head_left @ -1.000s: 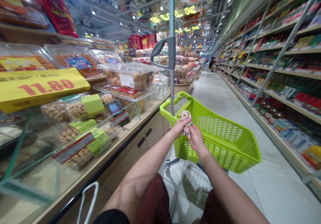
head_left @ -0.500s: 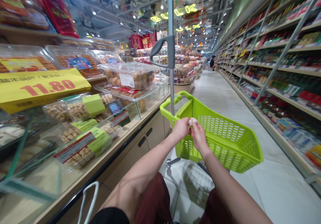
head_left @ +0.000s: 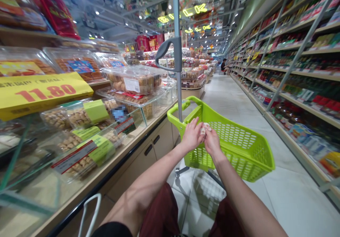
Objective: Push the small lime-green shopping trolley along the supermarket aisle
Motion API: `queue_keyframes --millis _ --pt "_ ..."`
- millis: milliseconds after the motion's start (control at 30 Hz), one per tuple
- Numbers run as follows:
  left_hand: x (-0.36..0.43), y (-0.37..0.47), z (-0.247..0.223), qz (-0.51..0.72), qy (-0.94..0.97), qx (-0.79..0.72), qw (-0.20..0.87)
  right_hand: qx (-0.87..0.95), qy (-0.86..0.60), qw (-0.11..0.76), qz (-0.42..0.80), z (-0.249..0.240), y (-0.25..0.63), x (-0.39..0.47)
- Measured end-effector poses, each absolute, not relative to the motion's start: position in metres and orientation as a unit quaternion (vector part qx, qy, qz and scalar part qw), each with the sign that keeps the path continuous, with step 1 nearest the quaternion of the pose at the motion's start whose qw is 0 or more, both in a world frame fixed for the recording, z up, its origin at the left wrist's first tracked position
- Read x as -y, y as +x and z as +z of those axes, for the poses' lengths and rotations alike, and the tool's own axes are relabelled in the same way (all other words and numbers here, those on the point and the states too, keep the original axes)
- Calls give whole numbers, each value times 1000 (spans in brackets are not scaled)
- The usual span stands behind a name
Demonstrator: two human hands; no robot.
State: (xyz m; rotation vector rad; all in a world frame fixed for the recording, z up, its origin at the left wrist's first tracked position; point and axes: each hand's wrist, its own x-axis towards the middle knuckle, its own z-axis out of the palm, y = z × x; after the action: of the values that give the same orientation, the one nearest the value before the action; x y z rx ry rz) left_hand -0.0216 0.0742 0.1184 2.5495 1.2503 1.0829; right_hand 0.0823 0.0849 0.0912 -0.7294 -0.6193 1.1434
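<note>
My right hand (head_left: 211,142) pinches a small white piece with reddish marks (head_left: 205,128); it is too small to tell exactly what it is. Beside it, my left hand (head_left: 192,134) has its fingers stretched out and slightly apart, the tips close to the piece. Whether they touch it I cannot tell. Both hands are held over the near side of a bright green cart basket (head_left: 239,152), which has perforated walls. A grey upright pole (head_left: 177,21) with a grey loop handle (head_left: 164,52) rises at the basket's left end.
On the left, a counter (head_left: 132,152) holds clear snack boxes (head_left: 132,79) and a yellow price sign (head_left: 45,91). Stocked shelves (head_left: 297,60) line the right side. A person (head_left: 224,66) is low down far along the tiled aisle (head_left: 220,91). A white loop (head_left: 91,208) is at lower left.
My left hand's fingers have loosened and spread away from the small piece, which stays in my right hand and shows more of itself. The view has shifted slightly right.
</note>
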Motion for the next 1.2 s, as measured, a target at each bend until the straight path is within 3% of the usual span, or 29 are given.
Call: queue_keyframes --millis 133,500,667,800,1067,1200 --pt "-74 -28 116 255 904 -340 -37 286 -329 707 557 92 84 -87" --pt "-99 -29 118 230 893 -357 -152 334 -371 625 600 99 86 -77" --pt "-116 -36 129 210 854 -428 -208 385 -486 651 438 87 101 -82" --pt "-121 -45 117 157 848 -473 -179 421 -548 651 314 59 139 -86" --pt "-115 -25 105 119 867 -455 -165 488 -603 594 212 33 167 -84" --pt "-119 -36 109 123 873 -439 -172 572 -636 514 65 21 187 -75"
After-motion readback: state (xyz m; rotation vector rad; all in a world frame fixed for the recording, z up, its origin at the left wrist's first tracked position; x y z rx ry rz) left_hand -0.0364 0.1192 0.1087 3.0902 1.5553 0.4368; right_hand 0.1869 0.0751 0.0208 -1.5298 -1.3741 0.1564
